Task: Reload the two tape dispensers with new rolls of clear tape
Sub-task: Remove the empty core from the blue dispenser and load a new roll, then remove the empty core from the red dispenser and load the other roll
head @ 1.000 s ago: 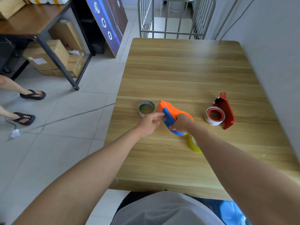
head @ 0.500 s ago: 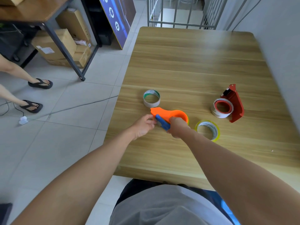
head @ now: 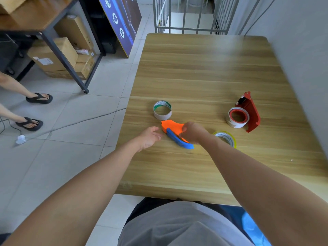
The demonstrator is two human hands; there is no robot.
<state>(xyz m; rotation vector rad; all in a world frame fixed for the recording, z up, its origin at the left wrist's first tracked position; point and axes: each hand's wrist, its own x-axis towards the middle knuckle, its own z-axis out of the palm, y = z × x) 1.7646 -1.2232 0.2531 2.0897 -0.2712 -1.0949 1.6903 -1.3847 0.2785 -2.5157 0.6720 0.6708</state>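
Note:
An orange tape dispenser (head: 171,126) with a blue handle (head: 177,140) lies on the wooden table (head: 204,71). My right hand (head: 194,133) is closed over its rear part. My left hand (head: 149,137) hovers just left of the blue handle, fingers loosely apart, holding nothing. A white-cored tape roll (head: 162,110) stands just behind the orange dispenser. A yellowish clear roll (head: 226,138) lies flat to the right of my right wrist. A red dispenser (head: 252,114) at the right carries a roll (head: 237,117) on its hub.
The table meets a grey wall (head: 301,50) on the right. Left of it is tiled floor with a cable (head: 79,121), a desk over cardboard boxes (head: 53,57), and another person's sandalled feet (head: 35,110). A metal railing (head: 191,15) stands behind.
My left hand has let go of the dispenser's front and pulled slightly left. The orange dispenser now lies lower and flatter on the table under my right hand.

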